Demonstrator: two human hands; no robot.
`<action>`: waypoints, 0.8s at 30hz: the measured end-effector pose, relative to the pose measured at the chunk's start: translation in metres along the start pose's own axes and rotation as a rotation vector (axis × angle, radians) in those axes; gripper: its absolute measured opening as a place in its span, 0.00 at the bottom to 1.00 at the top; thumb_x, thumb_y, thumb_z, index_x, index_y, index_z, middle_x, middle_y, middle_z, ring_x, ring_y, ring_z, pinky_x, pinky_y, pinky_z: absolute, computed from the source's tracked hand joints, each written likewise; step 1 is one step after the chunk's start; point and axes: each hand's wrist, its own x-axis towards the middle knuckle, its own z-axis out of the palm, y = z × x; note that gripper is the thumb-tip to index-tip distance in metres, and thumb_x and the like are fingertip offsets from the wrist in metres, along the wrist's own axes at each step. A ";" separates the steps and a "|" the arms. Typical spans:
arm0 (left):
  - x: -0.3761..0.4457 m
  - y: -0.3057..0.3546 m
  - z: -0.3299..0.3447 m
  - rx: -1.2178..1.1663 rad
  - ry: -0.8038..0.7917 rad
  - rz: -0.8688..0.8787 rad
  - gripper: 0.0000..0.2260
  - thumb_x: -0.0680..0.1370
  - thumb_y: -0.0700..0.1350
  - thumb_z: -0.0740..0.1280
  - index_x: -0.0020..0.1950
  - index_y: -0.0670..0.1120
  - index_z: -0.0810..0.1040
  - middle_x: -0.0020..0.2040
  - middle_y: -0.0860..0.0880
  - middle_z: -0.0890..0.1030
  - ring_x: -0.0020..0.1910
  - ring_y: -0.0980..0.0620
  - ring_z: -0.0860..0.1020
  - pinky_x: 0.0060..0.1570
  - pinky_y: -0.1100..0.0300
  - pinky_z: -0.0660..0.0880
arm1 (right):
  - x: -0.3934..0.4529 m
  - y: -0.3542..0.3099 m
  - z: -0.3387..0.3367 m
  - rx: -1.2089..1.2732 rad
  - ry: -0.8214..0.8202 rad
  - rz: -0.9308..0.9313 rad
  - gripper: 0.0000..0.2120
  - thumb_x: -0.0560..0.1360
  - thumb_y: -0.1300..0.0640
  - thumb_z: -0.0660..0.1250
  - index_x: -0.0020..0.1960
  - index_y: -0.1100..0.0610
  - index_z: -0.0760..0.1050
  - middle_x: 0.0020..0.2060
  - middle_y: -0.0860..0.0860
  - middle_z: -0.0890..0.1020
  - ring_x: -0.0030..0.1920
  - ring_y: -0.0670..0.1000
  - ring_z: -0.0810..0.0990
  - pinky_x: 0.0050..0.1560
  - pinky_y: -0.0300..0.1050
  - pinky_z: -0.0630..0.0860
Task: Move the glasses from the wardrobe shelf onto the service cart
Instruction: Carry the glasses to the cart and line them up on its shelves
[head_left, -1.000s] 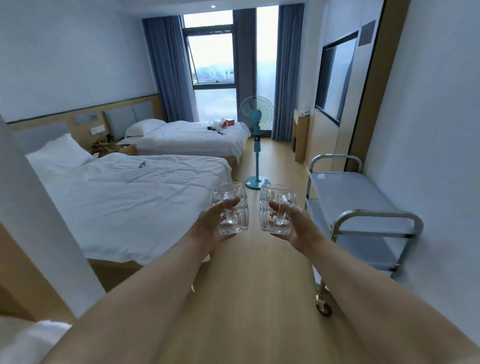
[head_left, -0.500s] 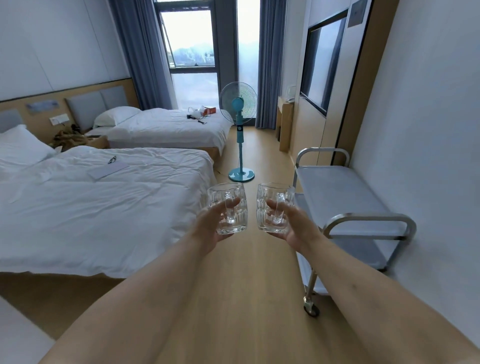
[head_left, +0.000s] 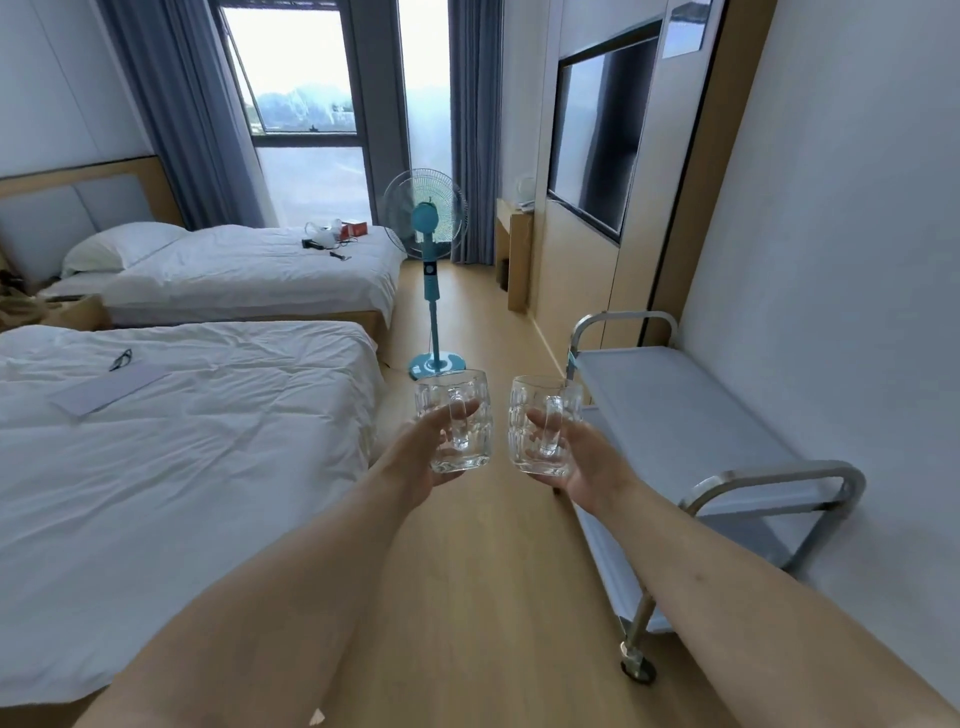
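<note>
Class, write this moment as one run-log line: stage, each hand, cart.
stage: carrying | left hand: holds left glass | right hand: holds right glass | cart: right of the hands, no glasses on it yet

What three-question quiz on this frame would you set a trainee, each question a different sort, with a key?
1. True or false: both glass mugs already stand on the cart.
2. Multiple choice: what stands on the floor straight beyond the mugs? A) a vacuum cleaner B) a blue fan C) a suitcase
3. Fill in: the cart stands against the wall on the person's ____ side.

Key
1. False: the left hand holds the left mug and the right hand holds the right mug, both in the air over the floor.
2. B
3. right
</note>
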 end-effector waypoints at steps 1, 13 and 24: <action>0.013 0.005 -0.006 -0.001 -0.009 -0.003 0.24 0.67 0.49 0.80 0.61 0.47 0.81 0.58 0.43 0.85 0.57 0.41 0.84 0.63 0.41 0.77 | 0.010 0.001 0.006 0.004 0.017 0.005 0.15 0.72 0.57 0.76 0.58 0.57 0.83 0.53 0.52 0.85 0.63 0.63 0.80 0.64 0.66 0.76; 0.142 0.020 -0.030 0.070 -0.172 -0.140 0.09 0.74 0.49 0.75 0.53 0.51 0.87 0.64 0.42 0.81 0.55 0.44 0.82 0.68 0.42 0.73 | 0.121 -0.002 0.021 0.007 0.149 0.059 0.10 0.76 0.58 0.70 0.55 0.55 0.84 0.61 0.53 0.82 0.62 0.62 0.80 0.65 0.65 0.76; 0.306 0.041 0.003 0.115 -0.153 -0.189 0.22 0.72 0.50 0.76 0.65 0.46 0.80 0.65 0.41 0.81 0.57 0.43 0.81 0.69 0.42 0.72 | 0.284 -0.021 -0.007 0.041 0.161 0.087 0.27 0.62 0.55 0.81 0.60 0.57 0.82 0.68 0.55 0.76 0.68 0.62 0.75 0.64 0.65 0.76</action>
